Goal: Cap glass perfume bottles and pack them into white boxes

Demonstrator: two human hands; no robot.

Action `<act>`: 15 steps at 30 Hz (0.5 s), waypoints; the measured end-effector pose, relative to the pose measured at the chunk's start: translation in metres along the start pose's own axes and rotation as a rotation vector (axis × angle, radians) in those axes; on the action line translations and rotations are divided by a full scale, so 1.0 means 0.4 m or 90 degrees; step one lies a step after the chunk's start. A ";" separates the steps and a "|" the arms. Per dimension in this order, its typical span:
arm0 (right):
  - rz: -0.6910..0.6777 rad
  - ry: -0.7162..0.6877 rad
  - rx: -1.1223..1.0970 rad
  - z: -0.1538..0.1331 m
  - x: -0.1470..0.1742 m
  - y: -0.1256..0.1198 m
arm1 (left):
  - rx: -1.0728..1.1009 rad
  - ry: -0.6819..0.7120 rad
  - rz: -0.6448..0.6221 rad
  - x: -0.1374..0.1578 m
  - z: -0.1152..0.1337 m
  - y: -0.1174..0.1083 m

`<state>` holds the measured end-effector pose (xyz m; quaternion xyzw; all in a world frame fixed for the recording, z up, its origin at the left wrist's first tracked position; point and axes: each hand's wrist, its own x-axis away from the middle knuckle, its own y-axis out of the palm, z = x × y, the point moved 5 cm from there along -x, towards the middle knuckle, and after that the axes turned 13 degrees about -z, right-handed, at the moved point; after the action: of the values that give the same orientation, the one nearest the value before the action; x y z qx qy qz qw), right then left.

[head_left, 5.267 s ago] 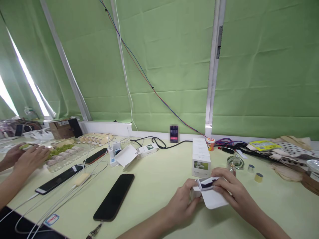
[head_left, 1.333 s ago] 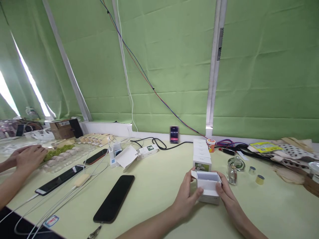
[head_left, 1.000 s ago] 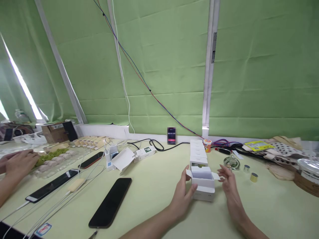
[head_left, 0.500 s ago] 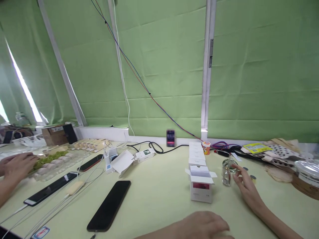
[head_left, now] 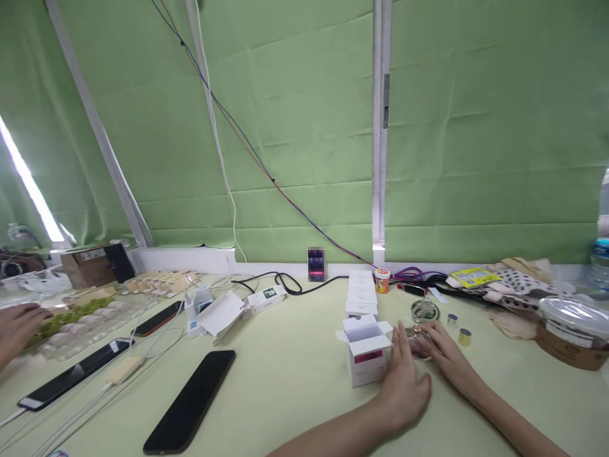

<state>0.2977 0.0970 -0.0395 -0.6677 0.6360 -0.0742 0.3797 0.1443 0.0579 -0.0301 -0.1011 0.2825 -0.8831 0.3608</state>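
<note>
A small clear glass bottle (head_left: 419,344) is between my two hands, partly covered by their fingers. My right hand (head_left: 450,355) has its fingers closed over the bottle's right side. On the other side, my left hand (head_left: 404,393) has fingers stretched out and thumb apart, close against the bottle; whether it bears on the glass I cannot tell. Just left of that hand stands a white box (head_left: 365,365) with its flaps open. Behind the bottle is a round glass container (head_left: 425,311). A silver cap (head_left: 451,319) and a gold cap (head_left: 465,336) lie to the right.
A row of white boxes (head_left: 361,295) runs back from the open one, beside a small tub (head_left: 382,280). A black phone (head_left: 190,403) lies left, near cables and another phone (head_left: 76,374). A lidded bowl (head_left: 573,330) is right. Another person's hand (head_left: 21,327) is at far left.
My left hand has come up and forward to the bottle's left side. My right hand has closed over the bottle, which stood uncovered before. The view has swung slightly right.
</note>
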 end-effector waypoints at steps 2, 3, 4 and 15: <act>-0.030 -0.020 -0.007 -0.028 0.008 0.002 | 0.042 0.005 0.051 -0.012 -0.002 -0.012; -0.051 -0.032 -0.012 -0.042 0.012 0.003 | 0.057 0.008 0.079 -0.015 -0.001 -0.019; -0.073 -0.044 -0.017 -0.055 0.015 0.001 | 0.069 0.012 0.103 -0.016 0.001 -0.027; 0.276 0.220 0.129 0.084 0.051 -0.183 | 0.090 0.031 0.065 0.007 0.001 -0.057</act>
<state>0.3788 0.0855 -0.0269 -0.4527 0.8084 -0.1671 0.3370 0.1291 0.0693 -0.0168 -0.0391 0.2331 -0.8836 0.4042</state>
